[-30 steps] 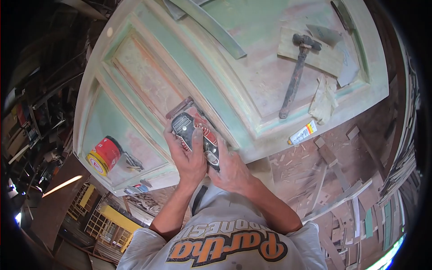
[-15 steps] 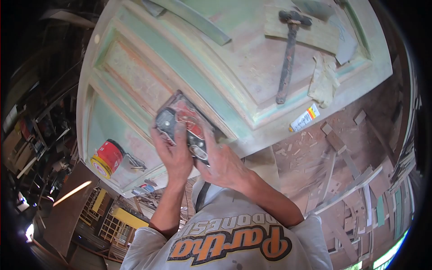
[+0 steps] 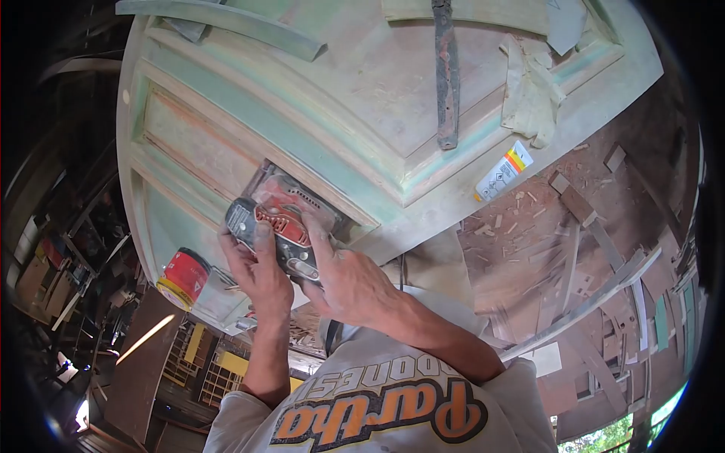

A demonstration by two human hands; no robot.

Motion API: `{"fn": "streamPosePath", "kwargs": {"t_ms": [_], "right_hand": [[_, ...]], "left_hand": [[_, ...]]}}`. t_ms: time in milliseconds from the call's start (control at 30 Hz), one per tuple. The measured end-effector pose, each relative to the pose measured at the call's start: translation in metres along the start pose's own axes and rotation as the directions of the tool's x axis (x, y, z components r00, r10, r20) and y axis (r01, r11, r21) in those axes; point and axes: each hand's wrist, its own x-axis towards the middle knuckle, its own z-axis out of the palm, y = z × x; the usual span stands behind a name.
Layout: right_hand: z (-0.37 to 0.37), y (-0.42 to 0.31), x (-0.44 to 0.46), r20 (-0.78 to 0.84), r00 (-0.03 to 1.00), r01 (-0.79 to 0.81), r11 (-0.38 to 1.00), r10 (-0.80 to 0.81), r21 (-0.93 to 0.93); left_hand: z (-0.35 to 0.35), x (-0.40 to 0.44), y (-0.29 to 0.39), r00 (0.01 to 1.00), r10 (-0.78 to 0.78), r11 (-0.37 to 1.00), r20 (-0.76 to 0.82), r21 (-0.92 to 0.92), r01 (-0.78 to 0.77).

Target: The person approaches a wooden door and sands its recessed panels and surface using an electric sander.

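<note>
Both my hands grip a red and black power sander, dusty, its flat base on a recessed strip of the pale green and cream panelled door. My left hand wraps the dark rounded end of its body, thumb on top. My right hand holds the near side, fingers along the red casing; the palm side is hidden. Left of my left hand stands a tilted-looking red and yellow can, near the panel's edge.
A hammer lies across the panel, its head cut off by the frame. Close by are a crumpled cream rag, a white and yellow tube and a curved strip. Wood offcuts litter the floor at right.
The camera view has shifted, so the hammer and tube sit higher in frame. Both hands remain on the sander, which has shifted slightly along the recessed strip.
</note>
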Motion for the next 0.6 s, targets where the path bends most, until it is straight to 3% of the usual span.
{"fn": "streamPosePath", "kwargs": {"t_ms": [600], "right_hand": [[-0.008,-0.056,0.097,-0.059,0.991,0.118,0.993,-0.119,-0.021]], "left_hand": [[-0.017,0.104,0.027,1.000,0.015,0.979,-0.004,-0.205,-0.015]]}}
